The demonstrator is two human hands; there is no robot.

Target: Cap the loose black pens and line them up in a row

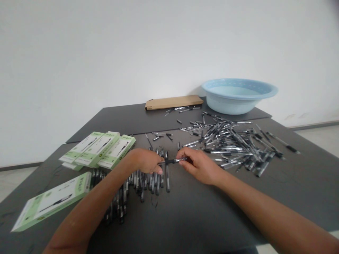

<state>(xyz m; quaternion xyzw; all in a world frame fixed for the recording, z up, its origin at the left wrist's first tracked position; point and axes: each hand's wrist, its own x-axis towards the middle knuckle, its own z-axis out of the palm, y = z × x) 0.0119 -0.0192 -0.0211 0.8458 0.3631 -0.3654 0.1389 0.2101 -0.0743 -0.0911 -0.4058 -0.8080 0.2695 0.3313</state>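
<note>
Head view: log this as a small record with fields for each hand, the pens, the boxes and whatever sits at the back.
Left hand: grips one end of a pen
Right hand: fingers at the pen's other end
Lined-up pens: roughly side by side, under and beside the left arm
Loose pile: pens and small parts, scattered at right
Boxes: green and white, grouped at left, with a nearer box apart
Back: flat cardboard piece; light blue basin
Surface: dark table
</note>
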